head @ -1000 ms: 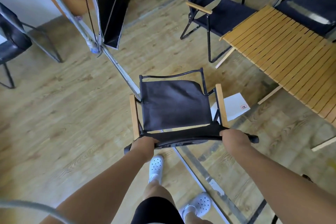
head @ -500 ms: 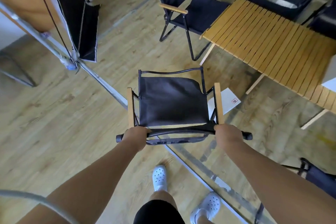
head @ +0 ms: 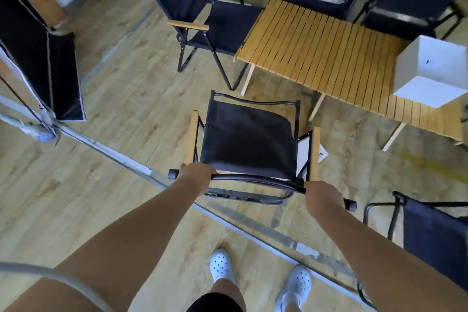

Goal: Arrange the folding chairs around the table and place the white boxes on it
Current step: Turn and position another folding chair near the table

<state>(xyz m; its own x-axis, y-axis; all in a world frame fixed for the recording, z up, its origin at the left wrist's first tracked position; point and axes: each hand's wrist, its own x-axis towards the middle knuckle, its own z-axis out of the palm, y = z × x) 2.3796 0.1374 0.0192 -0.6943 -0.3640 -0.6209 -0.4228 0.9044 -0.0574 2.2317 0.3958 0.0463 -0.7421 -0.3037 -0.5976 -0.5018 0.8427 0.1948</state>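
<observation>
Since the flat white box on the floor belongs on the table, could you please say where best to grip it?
The flat white box: likely its exposed right edge, from the table side; it lies flat and the chair hides the rest.

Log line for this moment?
left hand, right hand: gripping chair top bar | white box: on table | flat white box: floor

1 head-worn wide view, facing forward, steeply down, near held chair (head: 249,139)

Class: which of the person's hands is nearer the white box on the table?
Right. The right hand grips the chair below and left of the white box; the left hand grips the chair's farther side.
</observation>
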